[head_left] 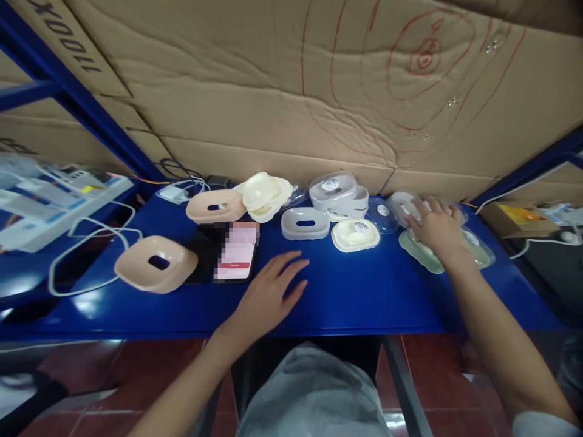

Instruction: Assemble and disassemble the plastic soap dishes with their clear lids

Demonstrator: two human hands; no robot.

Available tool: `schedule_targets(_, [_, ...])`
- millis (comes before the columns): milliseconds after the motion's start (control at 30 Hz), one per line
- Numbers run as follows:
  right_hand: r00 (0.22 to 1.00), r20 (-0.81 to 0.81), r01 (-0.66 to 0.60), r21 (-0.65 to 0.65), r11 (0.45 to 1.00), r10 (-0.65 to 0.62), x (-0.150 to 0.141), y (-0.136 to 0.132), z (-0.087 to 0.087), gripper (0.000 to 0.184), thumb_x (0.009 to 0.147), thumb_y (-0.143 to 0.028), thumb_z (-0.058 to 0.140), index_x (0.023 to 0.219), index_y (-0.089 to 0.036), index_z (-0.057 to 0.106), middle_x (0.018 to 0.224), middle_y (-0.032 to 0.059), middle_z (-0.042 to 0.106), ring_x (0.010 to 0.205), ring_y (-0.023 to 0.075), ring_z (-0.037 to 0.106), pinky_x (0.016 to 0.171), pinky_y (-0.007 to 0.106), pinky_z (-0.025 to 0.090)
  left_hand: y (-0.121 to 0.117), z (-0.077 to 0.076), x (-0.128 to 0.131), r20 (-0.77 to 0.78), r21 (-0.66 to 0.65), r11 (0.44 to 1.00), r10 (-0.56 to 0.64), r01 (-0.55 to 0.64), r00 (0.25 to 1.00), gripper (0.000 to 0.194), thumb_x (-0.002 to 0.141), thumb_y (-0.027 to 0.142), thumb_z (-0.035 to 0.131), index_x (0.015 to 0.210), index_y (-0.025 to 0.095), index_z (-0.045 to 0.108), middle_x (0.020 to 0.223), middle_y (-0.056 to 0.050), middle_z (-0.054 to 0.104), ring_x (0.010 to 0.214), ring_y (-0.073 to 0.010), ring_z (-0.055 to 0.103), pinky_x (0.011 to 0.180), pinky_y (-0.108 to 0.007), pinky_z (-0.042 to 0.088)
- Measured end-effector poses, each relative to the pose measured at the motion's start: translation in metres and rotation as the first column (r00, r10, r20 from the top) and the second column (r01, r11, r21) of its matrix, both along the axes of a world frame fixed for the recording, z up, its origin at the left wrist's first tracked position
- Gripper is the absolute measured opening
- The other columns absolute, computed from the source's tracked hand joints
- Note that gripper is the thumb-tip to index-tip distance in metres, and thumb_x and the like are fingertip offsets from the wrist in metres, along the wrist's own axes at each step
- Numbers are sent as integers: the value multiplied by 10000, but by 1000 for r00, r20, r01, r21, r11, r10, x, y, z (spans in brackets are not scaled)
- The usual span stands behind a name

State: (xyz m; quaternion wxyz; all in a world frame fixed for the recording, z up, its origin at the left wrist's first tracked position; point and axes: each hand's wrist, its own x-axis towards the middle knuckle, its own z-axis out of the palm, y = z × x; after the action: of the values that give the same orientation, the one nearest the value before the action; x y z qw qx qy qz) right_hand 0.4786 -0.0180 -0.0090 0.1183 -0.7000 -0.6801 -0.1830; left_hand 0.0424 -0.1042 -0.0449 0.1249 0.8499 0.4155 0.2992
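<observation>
Your left hand (268, 297) with its grip open above the blue counter (355, 291), your right hand (438, 229) over the green dish (422, 254) at the right, its grip unclear, round stickers (330, 184) illegibly small, "1100X" on the cardboard (204, 79).

Workshop-like workspace, blue metal bench (355, 291), cardboard backing (218, 79), power strips (59, 212), red tiled floor (150, 376)

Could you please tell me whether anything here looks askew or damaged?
The cream pieces at the back sit askew in a heap, and the grey ones nearby overlap unevenly. The cardboard behind is creased and scrawled with red rings. No spill shows.
</observation>
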Motion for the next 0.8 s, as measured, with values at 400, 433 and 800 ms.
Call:
schedule_targets(400, [932, -211, -305, -16, 952, 295, -52, -19, -23, 518, 1118, -440, 375, 1488, -171, 616, 1512, 193, 636, 1393, 361, 615, 1159, 589, 503, 26, 4, 10, -273, 110, 994, 58, -29, 960, 241, 1038, 159, 580, 1233, 214, 710, 1169, -117, 719, 1182, -322, 674, 989, -501, 580])
schedule_targets(433, [943, -194, -276, -13, 961, 269, -51, -14, -23, 516, 1113, -430, 379, 1473, -157, 630, 1498, 204, 643, 1380, 374, 622, 1149, 597, 510, 13, 2, 7, -251, 100, 995, 38, -13, 967, 219, 1048, 176, 577, 1220, 218, 708, 1154, -108, 715, 1158, -314, 677, 968, -491, 581])
schedule_targets(800, [926, -229, -316, -39, 948, 300, -62, -1, -43, 493, 1075, -265, 362, 1497, -159, 594, 1532, 186, 616, 1420, 365, 581, 1155, 592, 492, -38, -21, -1, -70, 4, 1000, 7, -7, 998, 265, 1064, 184, 587, 1316, 232, 654, 1309, -110, 659, 1316, -298, 609, 1082, -477, 541])
